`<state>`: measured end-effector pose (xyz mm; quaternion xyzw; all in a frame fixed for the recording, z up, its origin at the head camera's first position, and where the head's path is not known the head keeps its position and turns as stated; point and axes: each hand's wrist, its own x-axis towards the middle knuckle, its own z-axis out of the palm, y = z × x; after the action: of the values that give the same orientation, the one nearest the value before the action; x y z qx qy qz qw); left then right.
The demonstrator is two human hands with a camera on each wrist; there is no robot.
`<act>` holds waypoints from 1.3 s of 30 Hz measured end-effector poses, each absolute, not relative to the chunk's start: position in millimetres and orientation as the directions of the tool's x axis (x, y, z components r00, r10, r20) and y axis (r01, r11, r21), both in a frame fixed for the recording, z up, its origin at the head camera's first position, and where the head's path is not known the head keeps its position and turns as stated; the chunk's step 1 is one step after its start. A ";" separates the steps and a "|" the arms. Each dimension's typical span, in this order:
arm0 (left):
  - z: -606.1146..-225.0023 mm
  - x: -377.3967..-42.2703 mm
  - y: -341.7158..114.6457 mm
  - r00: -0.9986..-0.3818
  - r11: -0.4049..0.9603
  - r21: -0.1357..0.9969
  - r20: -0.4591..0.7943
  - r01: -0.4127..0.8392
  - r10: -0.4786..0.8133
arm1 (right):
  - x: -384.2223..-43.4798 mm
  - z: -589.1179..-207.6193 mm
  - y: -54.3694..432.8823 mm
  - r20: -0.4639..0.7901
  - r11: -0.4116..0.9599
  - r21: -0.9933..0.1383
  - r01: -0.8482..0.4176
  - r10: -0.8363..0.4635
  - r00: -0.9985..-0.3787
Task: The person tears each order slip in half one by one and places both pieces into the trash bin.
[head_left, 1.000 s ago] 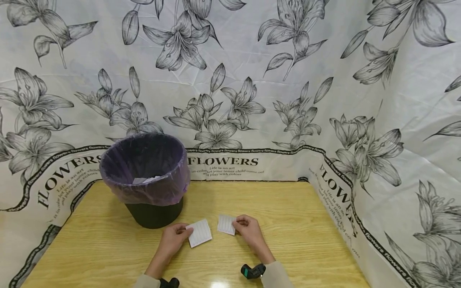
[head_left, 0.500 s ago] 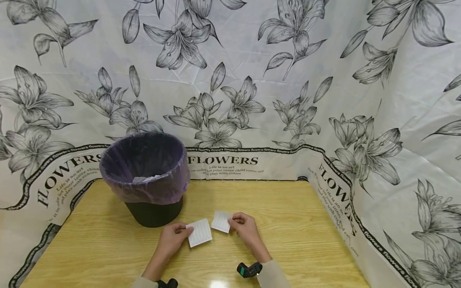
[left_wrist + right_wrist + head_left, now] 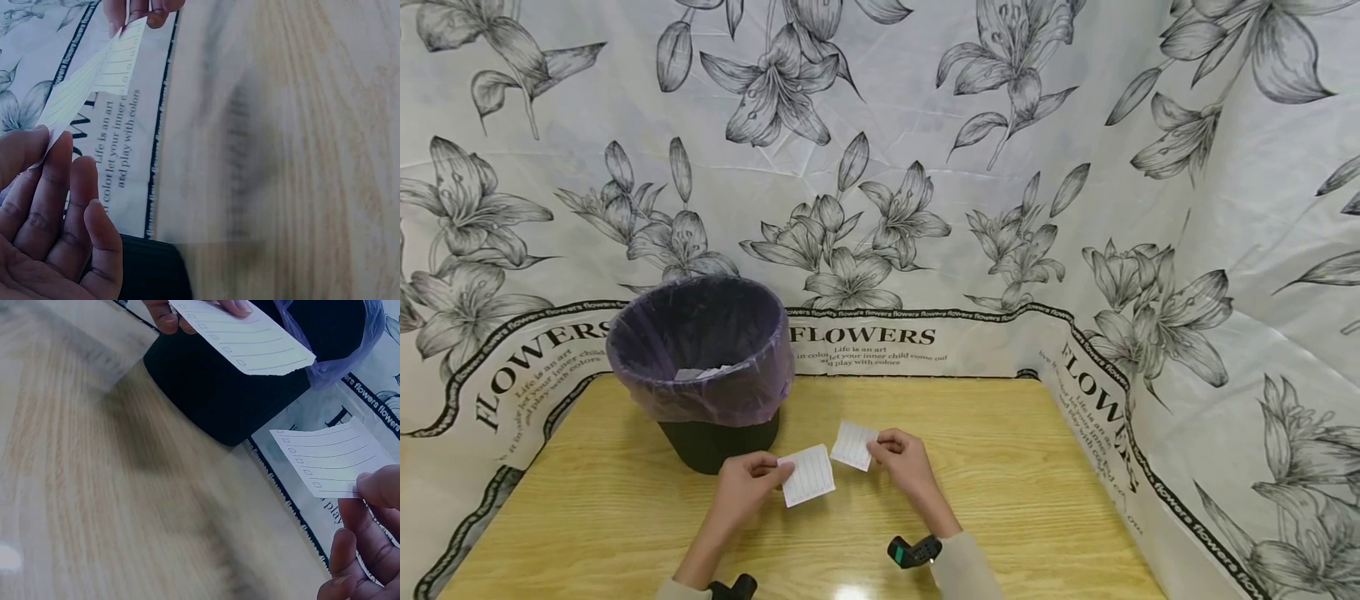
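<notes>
My left hand (image 3: 747, 487) pinches a piece of white lined paper (image 3: 807, 476) between thumb and fingers, above the table. A smaller lined piece (image 3: 853, 445) is pinched by my right hand (image 3: 907, 465). Both pieces carry printed lines with a column of small checkboxes, plain in the right wrist view, where the left hand's piece (image 3: 250, 344) shows an uneven edge. In the head view the two pieces are close together, with a narrow gap between them. Seen from the left wrist, the left hand's piece (image 3: 78, 87) overlaps the other.
A black trash bin (image 3: 718, 446) lined with a purple bag (image 3: 760, 392) stands at the left, just beyond my left hand. White paper pieces (image 3: 688, 375) lie inside it. The wood-grain table (image 3: 1000, 467) is backed by floral cloth (image 3: 865, 250) at the rear and right.
The right hand has moved left and farther from me with its piece, which has turned. The left hand has shifted slightly left and up with its paper.
</notes>
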<state>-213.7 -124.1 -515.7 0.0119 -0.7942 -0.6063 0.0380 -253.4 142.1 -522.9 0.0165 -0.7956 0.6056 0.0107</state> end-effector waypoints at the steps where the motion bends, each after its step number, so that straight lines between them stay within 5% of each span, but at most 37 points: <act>1: -512.7 -212.8 -125.1 -0.997 0.274 0.961 0.050 0.032 -0.057 | -253.5 -520.4 141.8 0.036 0.264 -0.964 -0.039 -0.017 -0.999; 20: -462.5 -194.8 -130.7 -0.978 0.351 0.915 0.205 0.200 0.021 | -274.9 -480.0 131.1 0.110 0.240 -0.963 -0.121 -0.063 -0.992; 39: -389.0 -185.0 -151.3 -0.904 0.396 0.818 0.419 0.417 0.087 | -301.1 -394.6 119.6 0.226 0.394 -0.859 -0.328 -0.284 -0.932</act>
<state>-185.0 -151.3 -389.0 -0.1537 -0.8207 -0.5276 0.1564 -301.1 119.6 -394.6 0.1832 -0.8346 0.5190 0.0212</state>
